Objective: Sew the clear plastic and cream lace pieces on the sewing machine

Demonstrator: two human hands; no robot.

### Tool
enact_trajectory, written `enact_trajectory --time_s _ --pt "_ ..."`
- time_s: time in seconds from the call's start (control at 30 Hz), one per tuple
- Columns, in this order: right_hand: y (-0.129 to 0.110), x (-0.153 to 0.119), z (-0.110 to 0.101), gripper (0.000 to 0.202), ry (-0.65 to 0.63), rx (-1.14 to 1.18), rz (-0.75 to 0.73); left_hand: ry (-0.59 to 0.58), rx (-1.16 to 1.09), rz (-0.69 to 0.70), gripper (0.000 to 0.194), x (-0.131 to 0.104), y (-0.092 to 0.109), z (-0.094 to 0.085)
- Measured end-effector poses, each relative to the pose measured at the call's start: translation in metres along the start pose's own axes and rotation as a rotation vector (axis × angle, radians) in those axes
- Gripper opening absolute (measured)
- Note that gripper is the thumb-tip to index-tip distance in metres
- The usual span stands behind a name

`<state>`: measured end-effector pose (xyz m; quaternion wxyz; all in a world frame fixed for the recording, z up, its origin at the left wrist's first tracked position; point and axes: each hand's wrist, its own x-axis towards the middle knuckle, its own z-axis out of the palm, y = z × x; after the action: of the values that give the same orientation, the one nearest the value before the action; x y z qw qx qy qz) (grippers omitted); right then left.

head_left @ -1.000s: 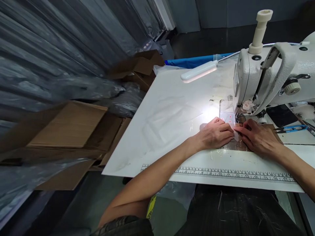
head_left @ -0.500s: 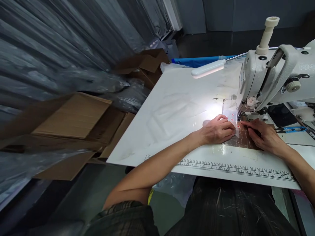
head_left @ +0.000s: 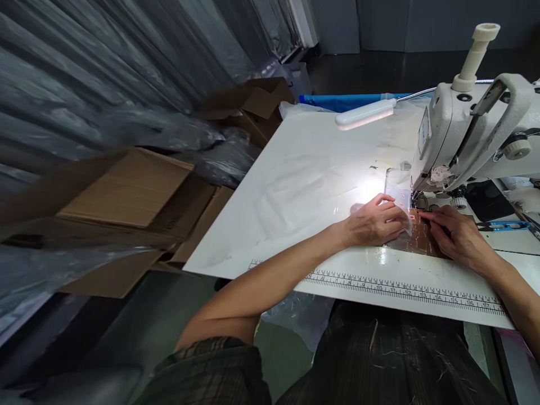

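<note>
A white sewing machine (head_left: 447,129) stands at the right, its needle area just beyond my fingertips. Under the presser foot lies a thin translucent sheet (head_left: 403,198) with small red marks. My left hand (head_left: 377,220) is closed on this sheet left of the needle, fingers bent and a loose edge showing beside them. My right hand (head_left: 458,233) lies just right of the needle, index finger reaching to the sheet's edge and the other fingers curled. A brown shiny plate (head_left: 422,239) shows between the hands. The fingertips partly hide the sheet.
A lit lamp (head_left: 366,115) hangs over the white table (head_left: 295,174). Blue thread snips (head_left: 508,225) and a black phone-like slab (head_left: 489,199) lie at the right. A printed ruler (head_left: 392,289) runs along the front edge. Open cardboard boxes (head_left: 126,191) stand at the left.
The view has shifted slightly, so the machine sits a little farther right. Both hands stay by the needle with nearly the same pose; the sheet has barely moved.
</note>
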<state>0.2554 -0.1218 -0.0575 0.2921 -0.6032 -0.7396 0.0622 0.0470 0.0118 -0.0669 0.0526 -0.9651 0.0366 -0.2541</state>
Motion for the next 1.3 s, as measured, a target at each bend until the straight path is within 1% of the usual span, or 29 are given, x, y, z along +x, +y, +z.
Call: enact_trajectory --time_s 0.07,0.2,0.37,0.5,0.6,0.73,0.87,0.97,1.1,1.17,1.3 --pt "-0.0004 0.0001 0.0001 0.036 0.004 0.000 -0.002 0.015 0.016 0.001 0.024 -0.0003 0.0002 0.0003" --pt "-0.0013 0.0003 0.0002 0.035 0.012 -0.004 -0.006 -0.013 0.010 0.006 0.024 -0.0013 -0.0002 0.0018" --pt "-0.0008 0.0000 -0.0003 0.036 -0.003 -0.012 0.001 0.040 0.009 0.034 0.023 -0.0018 -0.0009 0.0028" --pt "-0.0020 -0.0002 -0.0023 0.036 -0.018 -0.020 -0.007 0.001 0.015 0.022 0.023 -0.0023 -0.0012 0.0036" --pt "-0.0057 -0.0003 -0.0044 0.035 -0.039 -0.021 -0.060 -0.017 0.016 0.014 0.023 -0.0024 -0.0012 0.0042" --pt "-0.0097 -0.0009 -0.0041 0.034 -0.091 -0.065 -0.198 0.026 0.014 0.022 0.025 -0.0024 -0.0009 0.0042" --pt "-0.0088 -0.0024 0.0002 0.032 -0.071 -0.191 -0.254 0.021 -0.042 0.003 0.024 -0.0017 0.0002 0.0017" --pt "-0.0080 -0.0034 0.0022 0.031 -0.071 -0.211 -0.275 0.052 -0.085 -0.046 0.023 0.0000 0.0006 -0.0006" --pt "-0.0089 -0.0043 0.0019 0.030 -0.059 -0.239 -0.292 0.142 0.012 -0.180 0.026 0.0024 0.0001 0.0003" --pt "-0.0095 -0.0047 0.0016 0.030 -0.075 -0.263 -0.289 0.127 0.045 -0.189 0.027 0.0027 0.0003 0.0024" --pt "-0.0096 -0.0056 0.0023 0.030 -0.100 -0.261 -0.274 0.052 0.067 -0.159 0.030 0.0016 0.0014 0.0061"
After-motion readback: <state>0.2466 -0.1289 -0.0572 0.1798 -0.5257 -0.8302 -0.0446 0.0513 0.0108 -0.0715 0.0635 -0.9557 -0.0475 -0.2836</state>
